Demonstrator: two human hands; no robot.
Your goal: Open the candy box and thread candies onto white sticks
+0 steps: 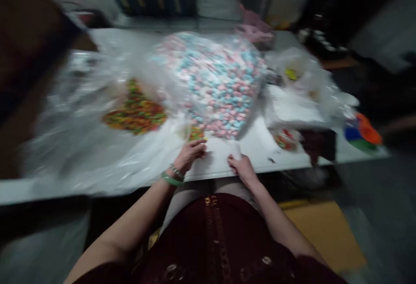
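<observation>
My left hand [191, 153], with bracelets at the wrist, is closed at the near edge of a small clear bag [196, 133] that holds orange, yellow and green candies. My right hand [241, 167] is closed on a small white strip [236, 149], whose material I cannot make out. Just beyond both hands lies a large clear bag of pink, blue and white candies [224, 93]. To the left, a heap of orange, green and red candies [138, 111] rests on a clear plastic sheet [91, 145]. Motion blurs much of the view.
On the right of the white table [286, 159] are a stack of white bags [294, 104], a small packet of colourful candies [286, 140] and an orange scoop-like thing [368, 129]. A pink bag [255, 28] stands at the back. A cardboard box [325, 232] is below the table.
</observation>
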